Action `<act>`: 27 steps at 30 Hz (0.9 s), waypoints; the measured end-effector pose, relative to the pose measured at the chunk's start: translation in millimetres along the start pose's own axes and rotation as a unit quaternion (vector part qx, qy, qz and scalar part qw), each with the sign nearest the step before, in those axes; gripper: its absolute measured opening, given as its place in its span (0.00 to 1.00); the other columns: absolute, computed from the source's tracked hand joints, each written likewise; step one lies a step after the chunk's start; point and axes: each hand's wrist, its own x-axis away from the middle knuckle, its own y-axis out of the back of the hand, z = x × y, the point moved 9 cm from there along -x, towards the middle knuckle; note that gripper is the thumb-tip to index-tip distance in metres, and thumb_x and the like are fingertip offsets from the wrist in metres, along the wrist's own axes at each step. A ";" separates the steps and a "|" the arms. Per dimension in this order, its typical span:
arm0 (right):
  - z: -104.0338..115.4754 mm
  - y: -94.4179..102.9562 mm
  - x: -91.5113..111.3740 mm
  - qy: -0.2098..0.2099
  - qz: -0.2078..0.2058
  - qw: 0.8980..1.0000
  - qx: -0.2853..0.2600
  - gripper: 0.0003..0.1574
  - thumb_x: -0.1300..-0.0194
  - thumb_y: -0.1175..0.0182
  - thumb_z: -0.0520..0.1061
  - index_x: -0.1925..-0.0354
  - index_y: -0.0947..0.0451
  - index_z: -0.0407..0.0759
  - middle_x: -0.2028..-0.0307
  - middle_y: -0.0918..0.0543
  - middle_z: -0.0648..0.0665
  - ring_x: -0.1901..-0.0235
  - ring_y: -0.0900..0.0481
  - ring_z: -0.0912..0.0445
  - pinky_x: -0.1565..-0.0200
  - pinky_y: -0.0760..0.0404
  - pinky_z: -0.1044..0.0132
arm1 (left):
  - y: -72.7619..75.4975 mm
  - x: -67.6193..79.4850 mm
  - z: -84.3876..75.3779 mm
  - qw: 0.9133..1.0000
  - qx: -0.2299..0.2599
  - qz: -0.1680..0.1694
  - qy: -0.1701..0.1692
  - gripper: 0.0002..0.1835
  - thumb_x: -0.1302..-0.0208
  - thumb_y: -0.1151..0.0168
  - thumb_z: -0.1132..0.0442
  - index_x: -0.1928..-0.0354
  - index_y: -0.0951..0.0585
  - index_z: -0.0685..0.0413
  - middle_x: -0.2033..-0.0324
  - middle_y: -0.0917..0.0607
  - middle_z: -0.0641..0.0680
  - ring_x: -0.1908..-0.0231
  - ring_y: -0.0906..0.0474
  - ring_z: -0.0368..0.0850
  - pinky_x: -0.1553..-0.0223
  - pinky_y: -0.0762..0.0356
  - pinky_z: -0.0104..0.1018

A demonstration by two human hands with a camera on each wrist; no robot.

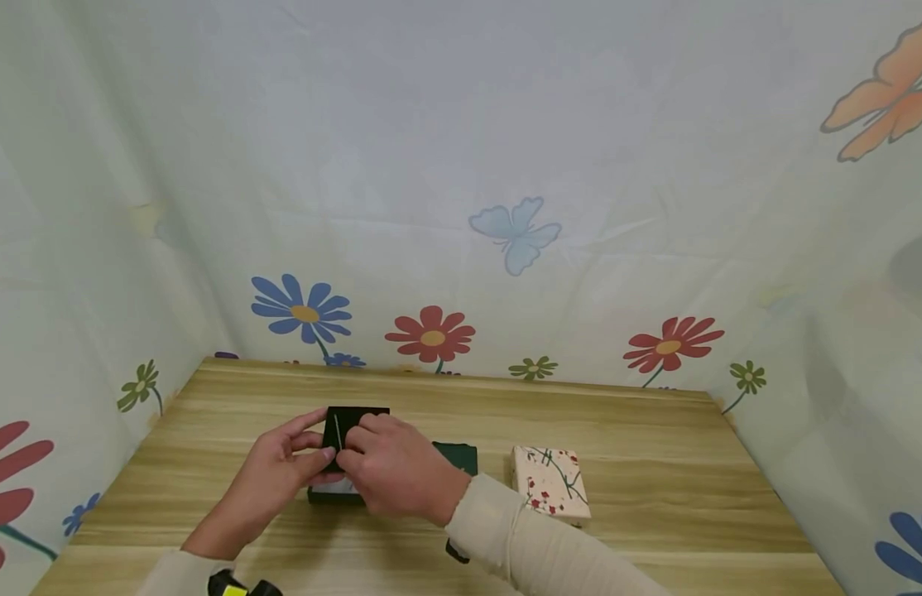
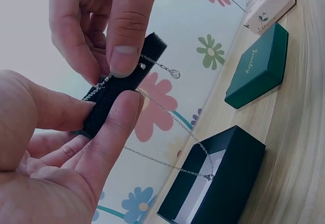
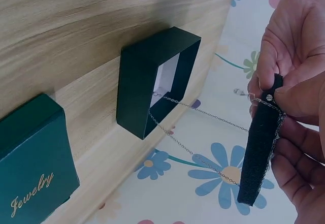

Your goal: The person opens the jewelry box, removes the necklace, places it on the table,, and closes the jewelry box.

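Observation:
My left hand [image 1: 282, 455] grips a black jewelry pad [image 1: 351, 416] by its edges, tilted above the open dark green box base [image 2: 231, 176]. A thin silver necklace [image 3: 195, 115] wraps the pad, and its long loop hangs down toward the box's white interior. At the pad's narrow edge, my right hand [image 1: 405, 468] pinches the chain between thumb and fingers. A small end piece [image 2: 174, 74] of the chain dangles free beside that thumb. In the head view the right hand covers part of the pad.
A green lid [image 2: 259, 64] lettered "Jewelry" lies right of the box base, partly behind my right wrist in the head view. Farther right sits a cream floral box [image 1: 550, 484]. Flower-printed fabric [image 1: 461, 248] rises behind the wooden table [image 1: 655, 530].

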 end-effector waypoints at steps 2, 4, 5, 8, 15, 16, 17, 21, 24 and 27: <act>0.5 -0.8 0.2 0.001 0.002 1.000 -0.001 0.09 0.28 0.36 0.53 0.55 0.11 0.55 0.60 0.12 0.56 0.56 0.19 0.61 0.45 0.18 0.70 | -0.4 -0.1 1.1 1.000 0.000 -0.001 0.001 0.36 0.24 0.45 0.73 0.18 0.44 0.60 0.43 0.19 0.71 0.53 0.11 0.46 0.52 0.11 0.42; 1.3 -2.3 0.4 0.003 0.007 1.000 0.002 0.09 0.28 0.36 0.53 0.55 0.11 0.55 0.60 0.12 0.56 0.56 0.19 0.61 0.45 0.18 0.70 | -0.6 -0.1 2.2 1.000 0.000 -0.003 0.003 0.36 0.24 0.45 0.73 0.19 0.44 0.60 0.43 0.18 0.71 0.53 0.11 0.46 0.52 0.11 0.42; 1.8 -3.5 0.6 0.004 0.009 1.000 0.001 0.09 0.28 0.36 0.53 0.55 0.11 0.55 0.60 0.12 0.56 0.56 0.19 0.61 0.45 0.18 0.70 | -0.8 0.2 2.8 1.000 -0.001 -0.004 0.004 0.36 0.24 0.45 0.73 0.19 0.44 0.60 0.43 0.18 0.71 0.53 0.11 0.46 0.52 0.11 0.41; 3.7 -7.2 1.2 0.010 0.017 1.000 0.003 0.10 0.28 0.36 0.54 0.53 0.12 0.55 0.60 0.13 0.56 0.56 0.20 0.61 0.46 0.18 0.71 | -1.0 0.8 4.7 1.000 -0.002 -0.007 0.006 0.35 0.24 0.46 0.74 0.19 0.43 0.61 0.43 0.18 0.71 0.53 0.11 0.46 0.52 0.11 0.41; 2.0 -10.4 0.1 0.002 0.030 0.999 -0.035 0.12 0.30 0.34 0.53 0.51 0.13 0.54 0.59 0.13 0.56 0.56 0.21 0.61 0.44 0.19 0.72 | -1.0 0.5 6.3 1.000 0.000 -0.005 0.000 0.35 0.24 0.46 0.74 0.19 0.43 0.62 0.43 0.18 0.70 0.52 0.11 0.44 0.52 0.11 0.41; 1.0 -10.4 -0.4 -0.001 0.032 0.998 -0.049 0.12 0.30 0.33 0.52 0.51 0.13 0.53 0.59 0.13 0.55 0.57 0.21 0.61 0.43 0.20 0.72 | -1.1 0.6 5.9 1.000 0.000 -0.004 0.000 0.35 0.24 0.46 0.74 0.19 0.43 0.61 0.43 0.18 0.70 0.52 0.11 0.44 0.51 0.11 0.41; 0.0 -10.5 -0.9 -0.005 0.033 0.998 -0.062 0.11 0.30 0.33 0.52 0.51 0.13 0.53 0.59 0.13 0.55 0.56 0.20 0.61 0.42 0.20 0.72 | -1.0 0.6 5.7 1.000 0.000 -0.005 0.001 0.35 0.24 0.47 0.74 0.19 0.43 0.61 0.44 0.18 0.70 0.52 0.11 0.44 0.51 0.11 0.41; -2.9 -10.9 -1.3 -0.012 0.039 0.995 -0.093 0.10 0.28 0.36 0.49 0.51 0.13 0.53 0.57 0.11 0.56 0.55 0.20 0.61 0.41 0.22 0.74 | -1.3 1.0 5.3 1.000 -0.003 -0.008 0.005 0.35 0.24 0.46 0.74 0.19 0.43 0.61 0.45 0.17 0.68 0.53 0.11 0.44 0.52 0.11 0.41; -5.4 -9.0 -0.9 -0.013 0.032 0.994 -0.100 0.09 0.27 0.36 0.47 0.51 0.13 0.53 0.57 0.12 0.56 0.56 0.19 0.62 0.43 0.21 0.73 | -2.1 1.4 5.3 1.000 -0.006 -0.012 0.006 0.35 0.24 0.45 0.74 0.19 0.42 0.62 0.47 0.17 0.68 0.53 0.11 0.46 0.53 0.11 0.41; -9.0 -5.2 -1.3 -0.017 0.019 0.994 -0.111 0.09 0.29 0.35 0.45 0.52 0.13 0.53 0.59 0.14 0.56 0.58 0.18 0.62 0.45 0.19 0.72 | -2.3 0.9 6.2 1.000 -0.012 -0.014 0.006 0.35 0.25 0.45 0.74 0.19 0.43 0.61 0.46 0.16 0.68 0.52 0.11 0.47 0.54 0.10 0.42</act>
